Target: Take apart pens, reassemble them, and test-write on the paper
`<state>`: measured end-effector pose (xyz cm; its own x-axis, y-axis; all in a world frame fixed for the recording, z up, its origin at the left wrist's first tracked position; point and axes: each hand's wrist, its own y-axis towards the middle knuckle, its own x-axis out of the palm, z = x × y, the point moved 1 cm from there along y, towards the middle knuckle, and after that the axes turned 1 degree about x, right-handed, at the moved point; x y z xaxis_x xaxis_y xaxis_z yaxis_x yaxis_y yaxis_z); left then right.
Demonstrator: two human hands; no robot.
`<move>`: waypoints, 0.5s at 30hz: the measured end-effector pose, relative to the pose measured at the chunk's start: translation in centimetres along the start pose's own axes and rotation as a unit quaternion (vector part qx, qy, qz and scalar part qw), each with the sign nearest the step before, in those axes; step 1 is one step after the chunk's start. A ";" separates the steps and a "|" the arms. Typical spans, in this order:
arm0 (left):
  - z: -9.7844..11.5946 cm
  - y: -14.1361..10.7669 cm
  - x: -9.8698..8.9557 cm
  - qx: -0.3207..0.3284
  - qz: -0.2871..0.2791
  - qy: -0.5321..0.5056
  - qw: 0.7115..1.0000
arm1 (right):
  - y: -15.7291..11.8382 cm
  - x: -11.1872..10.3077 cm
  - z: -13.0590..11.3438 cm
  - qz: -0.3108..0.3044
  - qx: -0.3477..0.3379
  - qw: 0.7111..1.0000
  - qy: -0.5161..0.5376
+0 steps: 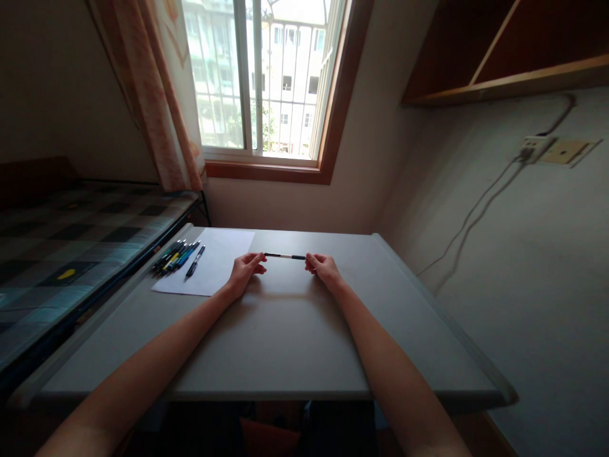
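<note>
A slim pen (285,256), dark at both ends with a pale middle, is stretched level between my two hands above the table. My left hand (246,269) pinches its left end between thumb and fingertips. At the other end, my right hand (324,268) grips the tip in the same way. To the left of my hands, a white sheet of paper (223,254) lies on the table. One dark pen (195,261) rests on the sheet by itself, beside a pile of several pens (172,259) in black, blue, green and yellow.
The pale grey table (285,343) stands under a barred window (266,89). A bed with a checked cover (95,222) runs along the left, below a curtain (157,95). On the right wall are a wooden shelf (514,79) and a socket (535,149) with a hanging cord.
</note>
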<state>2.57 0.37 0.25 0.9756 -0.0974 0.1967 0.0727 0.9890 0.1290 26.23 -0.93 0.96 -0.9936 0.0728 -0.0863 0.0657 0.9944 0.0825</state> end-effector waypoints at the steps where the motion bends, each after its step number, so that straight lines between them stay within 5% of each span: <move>1: 0.0 0.0 0.0 0.001 -0.003 0.001 1.000 | 0.0 0.0 0.0 0.001 -0.001 1.000 0.002; 15: -0.4 0.1 -0.2 0.004 -0.009 0.004 1.000 | -0.1 0.0 -0.1 -0.015 -0.011 1.000 0.016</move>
<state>2.43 0.57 -0.16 0.9759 -0.1145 0.1860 0.0889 0.9860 0.1409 26.18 -1.06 1.09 -0.9976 0.0399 -0.0573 0.0339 0.9942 0.1020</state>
